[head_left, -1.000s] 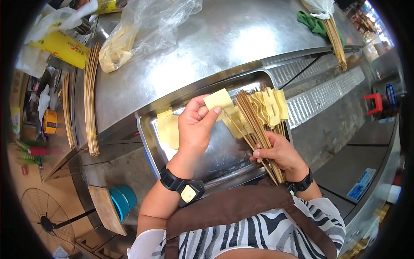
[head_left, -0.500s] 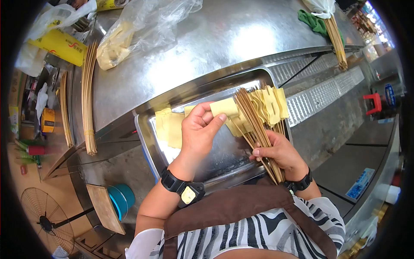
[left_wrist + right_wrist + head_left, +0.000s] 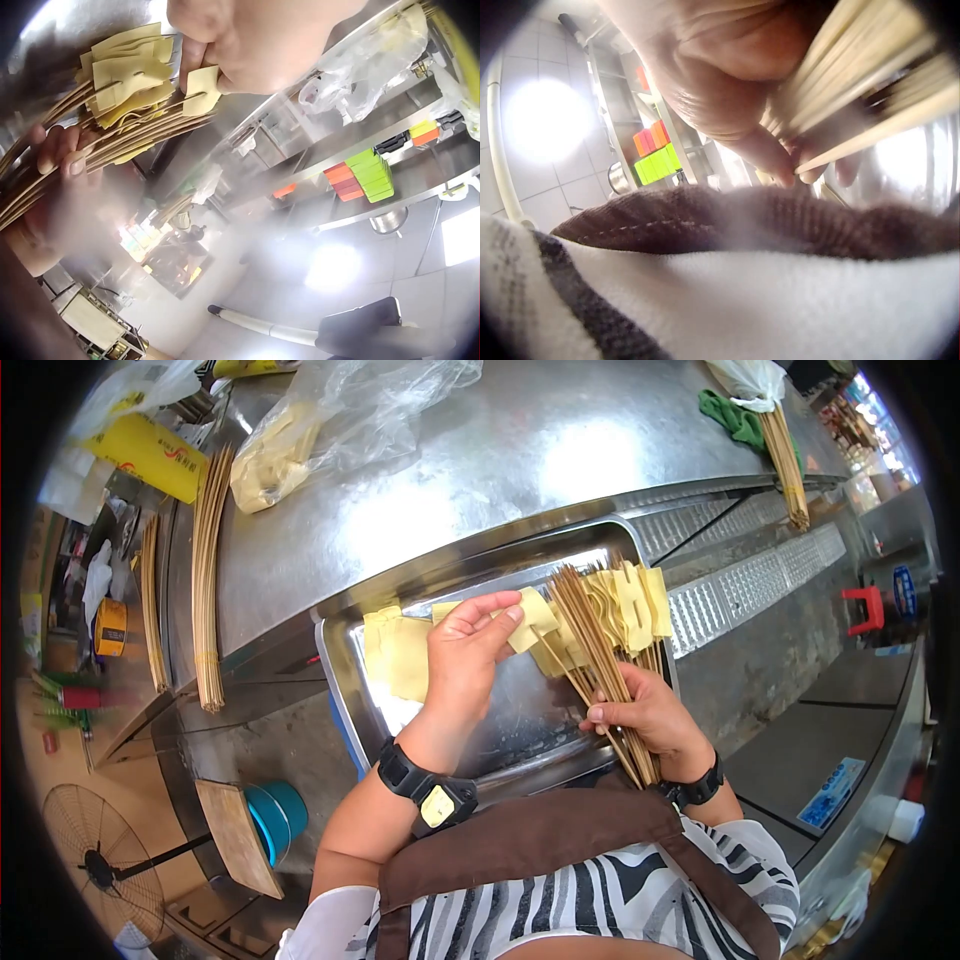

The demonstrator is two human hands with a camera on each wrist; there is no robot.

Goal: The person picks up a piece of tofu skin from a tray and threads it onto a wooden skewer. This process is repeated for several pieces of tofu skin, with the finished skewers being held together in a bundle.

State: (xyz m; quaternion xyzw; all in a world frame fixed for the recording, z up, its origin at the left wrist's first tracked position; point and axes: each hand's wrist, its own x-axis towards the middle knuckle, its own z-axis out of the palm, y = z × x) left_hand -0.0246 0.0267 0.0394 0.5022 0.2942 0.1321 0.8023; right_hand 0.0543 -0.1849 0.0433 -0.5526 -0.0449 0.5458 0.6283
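In the head view the left hand [image 3: 468,660] pinches a thin yellow sheet [image 3: 533,622] between thumb and fingers. A stick runs through that sheet, as the left wrist view shows on the pierced sheet [image 3: 202,91]. The right hand [image 3: 650,718] grips a bundle of thin sticks [image 3: 592,650], its thumb lying on one stick set apart from the rest. Folded yellow sheets on sticks [image 3: 628,605] lie beyond the right hand, at the tray's right end. More flat yellow sheets [image 3: 398,655] rest in the left part of the metal tray [image 3: 480,770].
On the steel table [image 3: 480,470] lie a clear plastic bag [image 3: 350,420], a long stick bundle [image 3: 208,590] and a yellow roll [image 3: 150,457]. Another bundle [image 3: 783,465] is at the far right beside a green cloth [image 3: 730,418]. A fan [image 3: 100,865] and teal bucket [image 3: 278,820] stand lower left.
The left hand has moved slightly right with its sheet, which has come onto the tip of the separate stick. The right hand has hardly moved.
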